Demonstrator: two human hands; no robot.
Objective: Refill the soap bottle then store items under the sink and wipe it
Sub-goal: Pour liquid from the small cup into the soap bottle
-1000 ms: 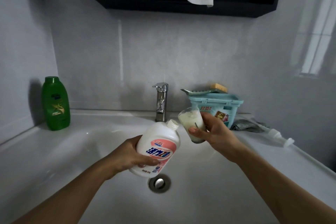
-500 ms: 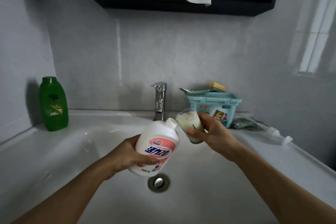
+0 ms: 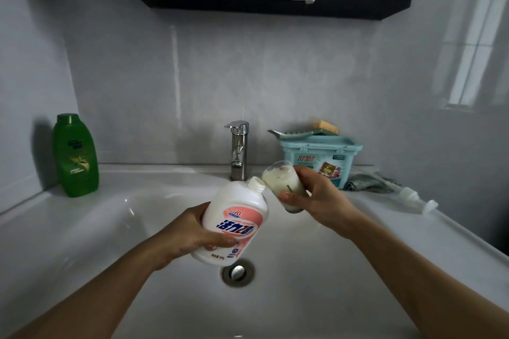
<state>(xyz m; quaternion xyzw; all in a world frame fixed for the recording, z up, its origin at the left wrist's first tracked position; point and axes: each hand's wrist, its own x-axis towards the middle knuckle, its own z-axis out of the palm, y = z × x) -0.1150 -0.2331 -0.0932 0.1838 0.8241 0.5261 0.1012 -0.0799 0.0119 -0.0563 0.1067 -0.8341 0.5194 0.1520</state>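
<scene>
Both hands grip containers over the sink (image 3: 82, 228). Left hand (image 3: 190, 231) wraps around the lower body of the refill bottle (image 3: 234, 223), fingers closed across its pink label, thumb side hidden behind. That bottle is white, uncapped, tilted so its open neck points up and to the right. Its walls are opaque, so the level inside cannot be told.

Right hand (image 3: 316, 198) is closed around the soap bottle (image 3: 281, 184), a small clear container also without a top, thumb across its front. It leans left, its mouth just beside the refill bottle's neck, the 2 openings near or touching; I cannot tell which. Creamy white liquid shows through its wall and fills much of it.

Below the 2 grips lies the drain (image 3: 237, 272), directly under the refill bottle's base. Behind the grips stands the tap (image 3: 238, 151). Far to the left of the left hand, on the sink ledge, stands a green bottle (image 3: 75, 155), upright and capped. Behind the right hand sits a teal tub (image 3: 322, 155) with its lid on, and a brush (image 3: 325, 127) lies on a tray on top of it. Right of the right hand, on the ledge, a grey cloth (image 3: 369, 183) lies crumpled, and a white pump top (image 3: 413, 197) lies on its side just beyond it.
</scene>
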